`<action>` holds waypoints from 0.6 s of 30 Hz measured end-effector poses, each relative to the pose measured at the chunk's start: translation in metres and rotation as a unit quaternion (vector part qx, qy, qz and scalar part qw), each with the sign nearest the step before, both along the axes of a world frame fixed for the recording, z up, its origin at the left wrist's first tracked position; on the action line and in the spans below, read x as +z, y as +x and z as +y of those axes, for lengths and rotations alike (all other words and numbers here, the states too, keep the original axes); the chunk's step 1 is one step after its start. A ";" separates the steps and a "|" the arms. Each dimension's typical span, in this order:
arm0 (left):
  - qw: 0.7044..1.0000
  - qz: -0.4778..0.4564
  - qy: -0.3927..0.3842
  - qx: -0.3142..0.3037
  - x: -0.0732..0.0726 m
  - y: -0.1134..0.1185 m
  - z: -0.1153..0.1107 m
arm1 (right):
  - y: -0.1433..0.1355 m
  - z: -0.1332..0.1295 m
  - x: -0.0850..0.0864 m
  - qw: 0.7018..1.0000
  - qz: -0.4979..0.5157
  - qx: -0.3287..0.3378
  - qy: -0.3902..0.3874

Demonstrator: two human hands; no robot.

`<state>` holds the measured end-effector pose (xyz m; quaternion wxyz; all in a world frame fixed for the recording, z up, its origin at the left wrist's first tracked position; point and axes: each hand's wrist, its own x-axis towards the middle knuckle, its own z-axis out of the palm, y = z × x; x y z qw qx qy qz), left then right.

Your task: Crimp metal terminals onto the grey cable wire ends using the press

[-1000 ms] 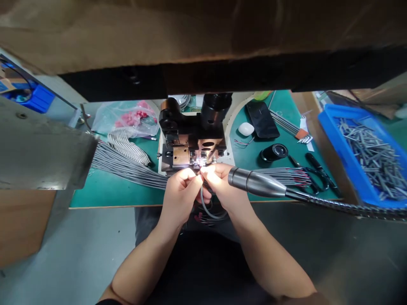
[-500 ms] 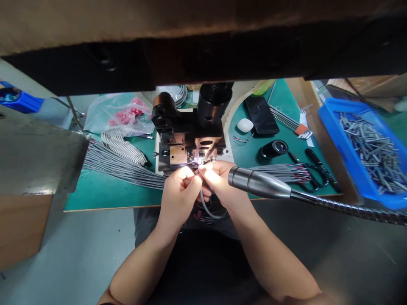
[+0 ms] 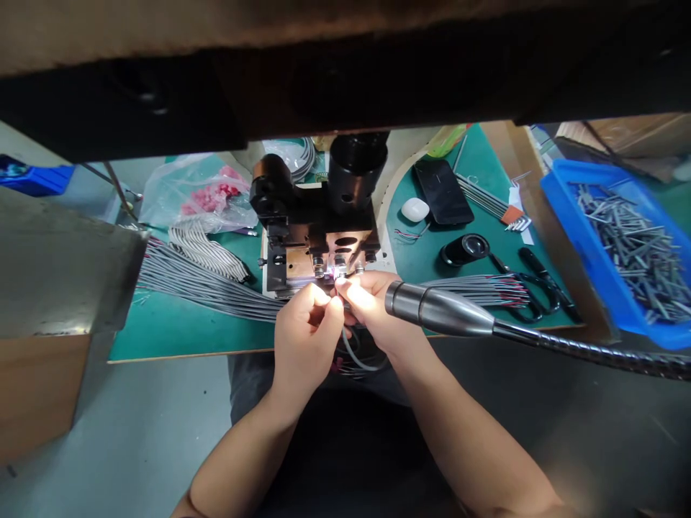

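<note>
Under the bright lamp, my left hand [image 3: 309,327] and my right hand [image 3: 378,309] meet at the front of a black press machine [image 3: 345,234]. Both have thumb and fingers pinched together around the end of a grey cable [image 3: 353,354], which loops down below them. The cable's thin wire ends are too small and glaring to make out clearly. A metal gooseneck lamp [image 3: 448,308] reaches in from the right, its head in front of my right wrist.
Grey cable bundles [image 3: 199,284] lie left of the machine, more cables [image 3: 469,291] to the right. A pink-filled plastic bag [image 3: 210,198], a black phone [image 3: 443,193], a white case [image 3: 415,209], a black cylinder [image 3: 465,250], scissors [image 3: 532,309] and a blue bin [image 3: 566,208] of metal pieces surround it.
Both hands stay pinched at the machine's front; the left thumb and fingers shift slightly. The whole view has tilted a little.
</note>
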<state>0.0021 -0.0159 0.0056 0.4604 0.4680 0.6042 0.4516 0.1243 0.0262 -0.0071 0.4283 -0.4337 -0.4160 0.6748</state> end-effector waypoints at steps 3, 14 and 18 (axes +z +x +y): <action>0.998 0.052 0.017 0.008 0.002 0.000 -0.001 | 0.001 0.000 -0.001 0.999 -0.030 -0.016 0.008; 0.986 -0.153 -0.068 -0.019 -0.012 -0.002 0.009 | 0.002 -0.003 0.005 0.999 0.035 0.041 0.005; 0.975 -0.200 -0.091 -0.038 -0.010 -0.002 0.009 | 0.002 -0.004 0.006 0.998 0.041 0.049 0.002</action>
